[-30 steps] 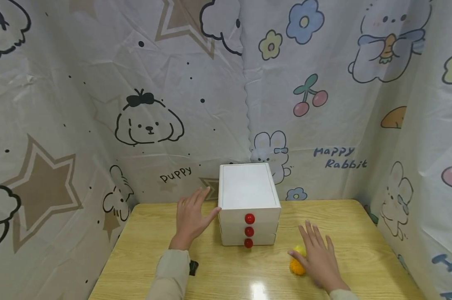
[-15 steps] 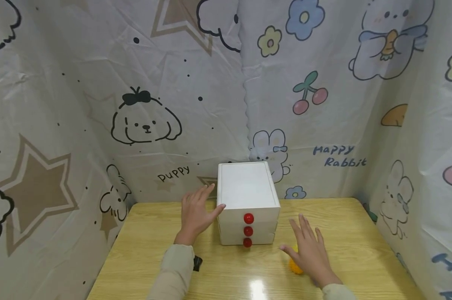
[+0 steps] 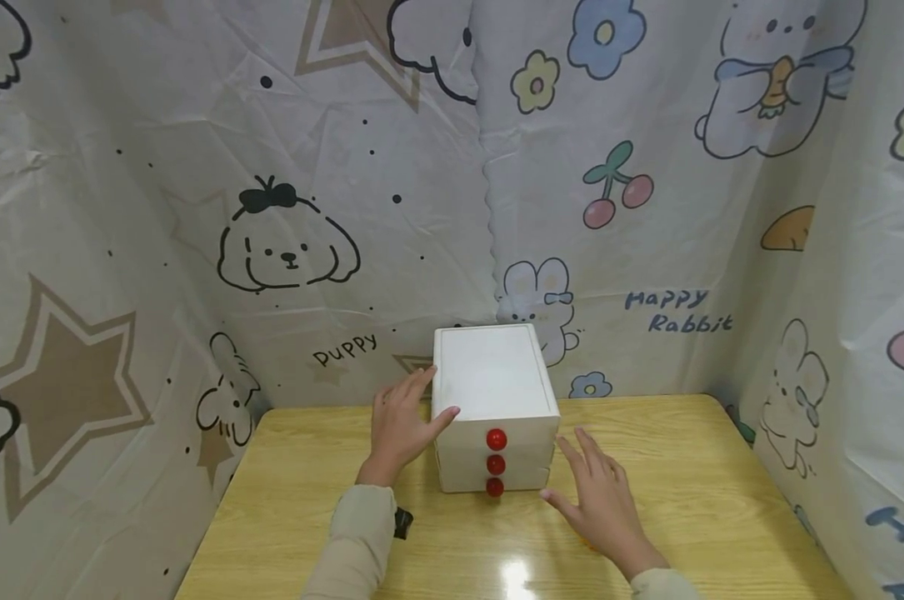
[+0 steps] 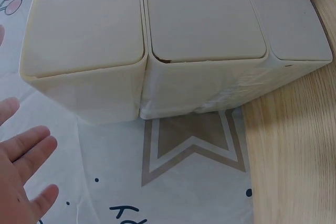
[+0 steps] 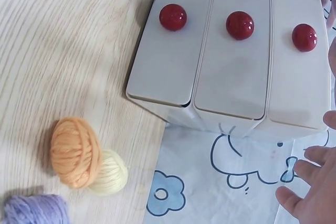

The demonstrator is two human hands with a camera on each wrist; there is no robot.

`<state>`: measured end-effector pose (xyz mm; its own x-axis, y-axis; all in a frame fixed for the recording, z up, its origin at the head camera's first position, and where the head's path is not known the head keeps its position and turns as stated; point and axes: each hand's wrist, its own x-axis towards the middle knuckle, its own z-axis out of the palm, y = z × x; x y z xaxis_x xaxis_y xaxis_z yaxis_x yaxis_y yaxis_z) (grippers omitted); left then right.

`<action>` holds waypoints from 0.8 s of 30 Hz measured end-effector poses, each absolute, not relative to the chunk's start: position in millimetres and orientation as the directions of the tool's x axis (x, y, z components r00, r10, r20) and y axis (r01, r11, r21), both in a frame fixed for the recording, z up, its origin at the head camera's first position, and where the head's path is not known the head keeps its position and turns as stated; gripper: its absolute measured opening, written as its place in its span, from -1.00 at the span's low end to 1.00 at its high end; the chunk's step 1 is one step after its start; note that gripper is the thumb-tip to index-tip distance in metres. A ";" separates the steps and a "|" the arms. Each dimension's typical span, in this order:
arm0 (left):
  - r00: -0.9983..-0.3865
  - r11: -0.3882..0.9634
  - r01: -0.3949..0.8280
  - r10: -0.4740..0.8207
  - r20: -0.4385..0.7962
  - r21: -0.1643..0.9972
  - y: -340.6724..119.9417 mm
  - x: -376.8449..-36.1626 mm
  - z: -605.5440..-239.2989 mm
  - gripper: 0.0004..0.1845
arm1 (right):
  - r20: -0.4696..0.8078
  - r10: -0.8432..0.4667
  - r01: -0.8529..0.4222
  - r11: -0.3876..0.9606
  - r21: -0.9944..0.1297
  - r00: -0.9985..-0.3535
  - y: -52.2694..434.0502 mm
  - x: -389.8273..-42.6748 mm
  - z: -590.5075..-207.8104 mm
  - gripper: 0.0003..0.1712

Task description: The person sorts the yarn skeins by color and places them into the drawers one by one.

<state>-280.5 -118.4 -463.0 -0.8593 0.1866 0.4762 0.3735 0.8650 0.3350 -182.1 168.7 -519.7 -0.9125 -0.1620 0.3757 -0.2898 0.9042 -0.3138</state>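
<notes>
A white cabinet with three stacked drawers stands toward the back of the table. Each drawer front carries a round red knob. At the cabinet's left side is my left hand, fingers spread and the thumb overlapping the top front edge in the head view. To the right of the drawer fronts hovers my right hand, fingers spread and holding nothing. In the right wrist view, an orange yarn ball lies against a pale yellow yarn ball, and a purple yarn ball is partly cut off.
The wooden table has a patterned cloth hanging behind it and at both sides. A small black object shows beside the left sleeve. From the head, my right hand hides most of the yarn.
My left hand has shifted right, its thumb now over the cabinet's edge. The right hand has moved left toward the drawers, covering the yarn in the head view. The drawers look the same.
</notes>
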 end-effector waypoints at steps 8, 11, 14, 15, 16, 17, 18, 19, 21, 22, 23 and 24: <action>-0.883 0.841 0.365 0.176 0.436 0.399 -118.6 -282.7 -464.9 -0.21 | 0.415 -0.159 -0.314 0.887 -0.339 -0.896 158.6 -179.8 -515.0 -0.11; -0.895 0.833 0.356 0.174 0.411 0.422 -118.0 -284.1 -465.7 -0.23 | 0.427 -0.150 -0.321 0.876 -0.360 -0.891 154.4 -179.5 -515.1 -0.14; -0.902 0.824 0.353 0.174 0.396 0.443 -117.3 -285.5 -466.6 -0.29 | 0.438 -0.142 -0.325 0.867 -0.378 -0.888 150.9 -179.9 -515.9 -0.17; -0.904 0.819 0.352 0.171 0.393 0.452 -117.0 -286.1 -467.2 -0.31 | 0.440 -0.140 -0.327 0.863 -0.384 -0.887 149.8 -180.2 -516.3 -0.18; -0.904 0.815 0.352 0.169 0.393 0.460 -116.8 -286.6 -467.5 -0.33 | 0.440 -0.140 -0.328 0.862 -0.387 -0.887 148.7 -180.6 -516.9 -0.18; -0.906 0.812 0.350 0.165 0.391 0.467 -116.7 -287.3 -468.3 -0.35 | 0.438 -0.139 -0.328 0.859 -0.393 -0.888 147.6 -181.1 -517.3 -0.19; -0.907 0.808 0.347 0.160 0.389 0.476 -116.5 -287.7 -468.6 -0.38 | 0.436 -0.139 -0.329 0.856 -0.398 -0.889 146.4 -181.5 -517.6 -0.20; -0.909 0.806 0.344 0.156 0.388 0.482 -116.4 -288.2 -469.3 -0.40 | 0.434 -0.139 -0.330 0.854 -0.402 -0.890 145.2 -181.9 -517.7 -0.20; -0.910 0.802 0.340 0.150 0.386 0.490 -116.1 -288.9 -470.1 -0.44 | 0.430 -0.139 -0.330 0.851 -0.409 -0.892 142.5 -182.4 -517.3 -0.21; -0.911 0.801 0.339 0.149 0.384 0.494 -115.9 -289.3 -470.3 -0.45 | 0.428 -0.139 -0.330 0.850 -0.411 -0.893 141.2 -182.6 -517.0 -0.22; -0.913 0.801 0.336 0.147 0.381 0.496 -115.8 -289.6 -470.7 -0.46 | 0.427 -0.138 -0.329 0.848 -0.416 -0.894 140.0 -182.6 -516.4 -0.22; -0.913 0.800 0.336 0.146 0.380 0.498 -115.6 -290.0 -470.9 -0.46 | 0.425 -0.137 -0.329 0.846 -0.419 -0.895 138.7 -182.8 -515.9 -0.22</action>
